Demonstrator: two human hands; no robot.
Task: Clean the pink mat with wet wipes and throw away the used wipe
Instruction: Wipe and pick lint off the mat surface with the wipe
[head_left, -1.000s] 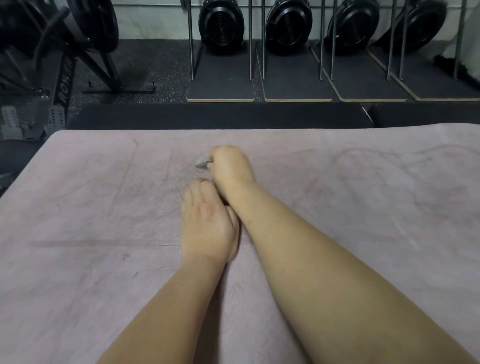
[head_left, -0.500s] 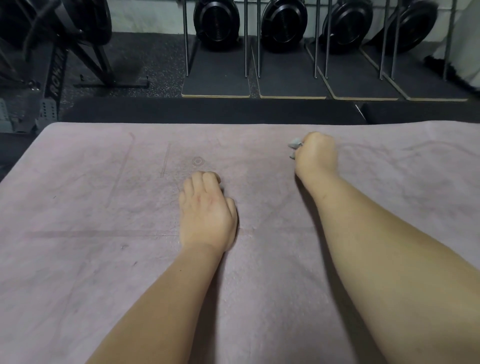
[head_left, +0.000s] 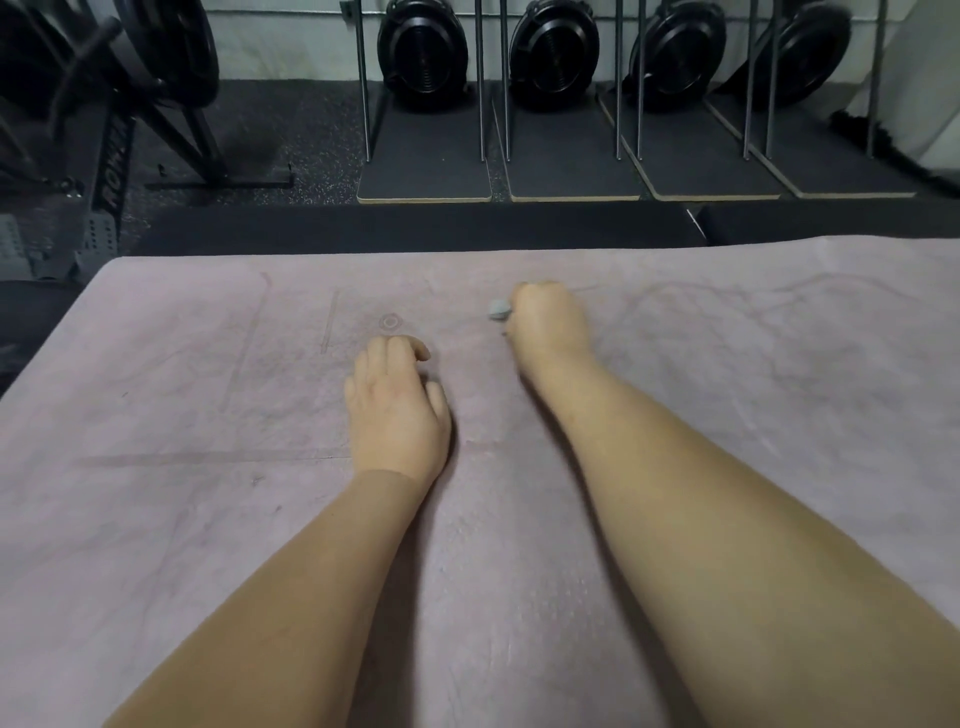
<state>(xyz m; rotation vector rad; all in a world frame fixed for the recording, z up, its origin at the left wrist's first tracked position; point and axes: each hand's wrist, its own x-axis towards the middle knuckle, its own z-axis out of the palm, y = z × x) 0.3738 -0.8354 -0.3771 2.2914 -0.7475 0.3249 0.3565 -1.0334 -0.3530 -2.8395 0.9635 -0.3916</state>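
My right hand (head_left: 548, 325) has slid back left across the mat (head_left: 779, 415), clamped on the wipe (head_left: 497, 309) toward the far edge; my left hand (head_left: 397, 410) rests relaxed nearer, holding nothing

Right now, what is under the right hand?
The right hand grips a wipe; a grey bit sticks out at its left. The fist hides the rest and the pink mat beneath.

Pink mat (head_left: 727, 415), matt, finely grained, dully scuffed; wipe (head_left: 497, 309), crumpled grey cloth; floor (head_left: 311, 119), rough speckled rubber; boards (head_left: 423, 171), matt black tops with pale wooden edges; rods (head_left: 480, 78), smooth metal.
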